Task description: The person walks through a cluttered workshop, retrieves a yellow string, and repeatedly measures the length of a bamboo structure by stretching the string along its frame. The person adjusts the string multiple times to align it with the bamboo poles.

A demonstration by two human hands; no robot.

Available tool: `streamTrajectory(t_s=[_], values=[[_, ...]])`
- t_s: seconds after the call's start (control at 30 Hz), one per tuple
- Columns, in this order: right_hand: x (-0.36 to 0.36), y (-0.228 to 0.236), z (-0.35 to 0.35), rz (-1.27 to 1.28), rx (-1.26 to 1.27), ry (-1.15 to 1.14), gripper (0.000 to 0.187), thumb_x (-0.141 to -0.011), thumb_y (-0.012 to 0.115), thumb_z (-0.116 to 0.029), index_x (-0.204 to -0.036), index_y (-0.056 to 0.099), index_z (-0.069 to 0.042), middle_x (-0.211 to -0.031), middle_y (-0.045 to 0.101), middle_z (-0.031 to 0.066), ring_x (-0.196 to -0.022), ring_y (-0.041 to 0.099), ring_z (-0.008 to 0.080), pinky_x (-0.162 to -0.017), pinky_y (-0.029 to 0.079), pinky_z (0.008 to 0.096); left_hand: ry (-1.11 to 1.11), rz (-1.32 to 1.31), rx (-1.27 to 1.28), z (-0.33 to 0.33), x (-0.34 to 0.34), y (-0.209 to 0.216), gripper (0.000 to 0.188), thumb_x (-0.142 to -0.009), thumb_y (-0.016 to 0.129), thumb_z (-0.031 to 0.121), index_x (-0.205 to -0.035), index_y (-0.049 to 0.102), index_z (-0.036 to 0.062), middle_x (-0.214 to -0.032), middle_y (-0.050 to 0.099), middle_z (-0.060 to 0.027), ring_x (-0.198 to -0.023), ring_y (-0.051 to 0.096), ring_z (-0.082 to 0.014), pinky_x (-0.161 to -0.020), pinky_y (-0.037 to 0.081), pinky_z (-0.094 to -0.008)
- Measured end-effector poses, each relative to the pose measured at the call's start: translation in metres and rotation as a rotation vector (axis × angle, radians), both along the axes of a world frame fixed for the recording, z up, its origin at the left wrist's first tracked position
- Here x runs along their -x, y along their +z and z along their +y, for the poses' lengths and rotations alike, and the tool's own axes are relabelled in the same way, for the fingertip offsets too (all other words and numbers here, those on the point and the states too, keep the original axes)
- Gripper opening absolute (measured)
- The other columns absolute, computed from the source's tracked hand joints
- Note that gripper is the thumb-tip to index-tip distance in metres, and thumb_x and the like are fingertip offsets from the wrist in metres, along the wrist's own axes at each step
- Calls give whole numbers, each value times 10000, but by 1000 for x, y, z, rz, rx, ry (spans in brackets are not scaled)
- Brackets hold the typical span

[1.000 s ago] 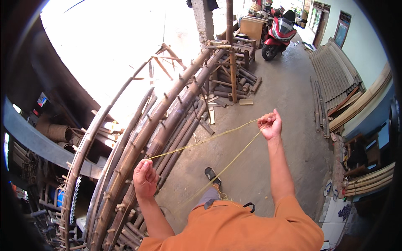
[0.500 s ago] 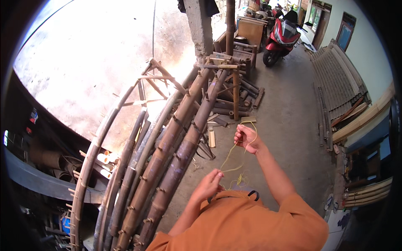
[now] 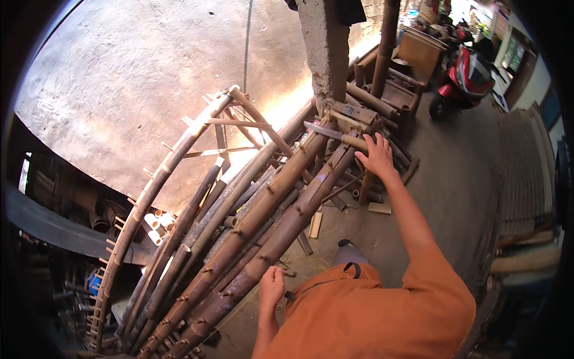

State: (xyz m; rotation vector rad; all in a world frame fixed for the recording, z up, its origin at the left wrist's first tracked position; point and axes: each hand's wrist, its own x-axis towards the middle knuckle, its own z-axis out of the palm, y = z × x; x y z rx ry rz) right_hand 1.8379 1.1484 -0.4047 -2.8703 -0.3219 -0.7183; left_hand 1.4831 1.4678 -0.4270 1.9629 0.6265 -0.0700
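Observation:
My right hand [image 3: 378, 157] reaches to the far end of the bamboo frame, its fingers spread and the fingertips at the wooden handle [image 3: 355, 142] of a knife. The knife's blade [image 3: 321, 130] points left, lying across the tops of the thick bamboo poles [image 3: 281, 185]. Close to my waist, my left hand [image 3: 272, 288] is closed, beside the nearer pole. A thin yellow string [image 3: 234, 309] runs faintly to that hand; its grip on the string is mostly hidden by the fingers.
Small pegs stick out of the long poles. A curved pegged bamboo rail [image 3: 161, 173] stands at the left. A concrete post [image 3: 326, 54] rises behind the frame's far end. Cut bamboo pieces [image 3: 379, 207] lie on the floor. A red motorbike [image 3: 469, 75] is parked at the far right.
My right hand has let go of the yellow string and moved forward to the knife handle. My left hand has shifted left and nearer to me. The view has turned toward the frame.

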Motion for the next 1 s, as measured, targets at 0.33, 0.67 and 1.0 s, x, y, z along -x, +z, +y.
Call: streamTrajectory(t_s=[0.33, 0.67, 1.0], values=[[-122, 19, -55, 628, -370, 295, 484, -814, 690, -382, -1207, 559, -132, -1026, 673, 221, -992, 629, 422, -858, 498, 472, 523, -72, -381, -85, -68, 20, 239, -947, 470, 183, -866, 591, -6, -861, 573, -146, -804, 571, -307, -750, 444, -398], [-216, 3, -75, 484, -203, 225, 414, -850, 665, -391, -1169, 569, -145, -1053, 656, 178, -997, 624, 402, -828, 495, 487, 583, -150, -411, -140, -105, 29, 221, -954, 469, 158, -876, 582, -16, -890, 568, -152, -798, 560, -317, -750, 446, -393], [-212, 18, -74, 494, 186, 153, 570, -831, 659, -537, -1206, 543, -122, -1167, 586, 198, -1089, 578, 387, -885, 471, 515, 518, -191, -398, -167, -122, 42, 202, -962, 480, 142, -924, 588, -24, -880, 535, -161, -802, 545, -318, -744, 444, -395]])
